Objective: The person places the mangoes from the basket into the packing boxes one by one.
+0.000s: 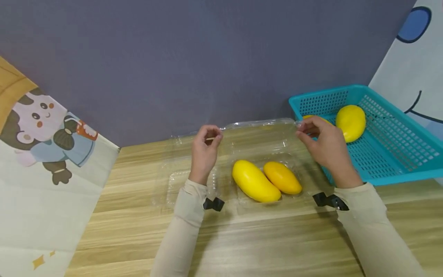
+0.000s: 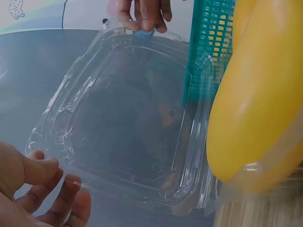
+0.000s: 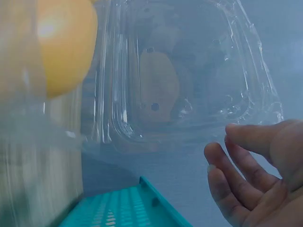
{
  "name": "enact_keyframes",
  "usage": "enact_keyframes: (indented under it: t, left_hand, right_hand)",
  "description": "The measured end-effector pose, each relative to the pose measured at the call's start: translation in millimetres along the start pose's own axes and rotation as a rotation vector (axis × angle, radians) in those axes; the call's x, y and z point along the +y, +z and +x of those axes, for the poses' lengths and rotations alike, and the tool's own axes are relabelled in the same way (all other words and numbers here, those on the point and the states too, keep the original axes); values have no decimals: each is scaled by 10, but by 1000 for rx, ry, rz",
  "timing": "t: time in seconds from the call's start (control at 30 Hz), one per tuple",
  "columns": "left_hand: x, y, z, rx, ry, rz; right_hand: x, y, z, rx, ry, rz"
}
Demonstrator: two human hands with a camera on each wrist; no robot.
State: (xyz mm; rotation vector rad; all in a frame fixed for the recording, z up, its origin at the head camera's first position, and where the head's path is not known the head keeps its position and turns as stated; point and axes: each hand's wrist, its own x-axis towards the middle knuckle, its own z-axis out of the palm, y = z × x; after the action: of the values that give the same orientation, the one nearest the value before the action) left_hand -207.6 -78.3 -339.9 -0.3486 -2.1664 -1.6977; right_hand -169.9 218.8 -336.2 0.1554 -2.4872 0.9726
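Plainly, from the left we see a cartoon cloth [image 1: 41, 130], then one clear plastic box [image 1: 178, 190] on the wooden table [image 1: 131, 219]. Next we find the left hand [image 1: 205, 152], its thumb and finger pinching one corner of an upright clear lid [image 1: 257, 138]. In front of the lid, we see two yellow mangoes [image 1: 256, 181] side by side in the open box [image 1: 240, 199]. Further right, the right hand [image 1: 324, 144] pinches the lid's other corner, near a blue-green basket [image 1: 398, 178] holding more yellow fruit [image 1: 350, 123].
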Motion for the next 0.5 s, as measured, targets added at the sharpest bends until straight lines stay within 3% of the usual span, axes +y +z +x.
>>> enact_keyframes:
  t: [0.13, 0.5]
  left_hand:
    - [33, -34, -14, -39, 9, 17]
    - [168, -274, -132, -279, 5, 31]
  right_hand:
    - [-6, -91, -4, -29, -22, -39]
    - [56, -312, -159, -81, -138, -86]
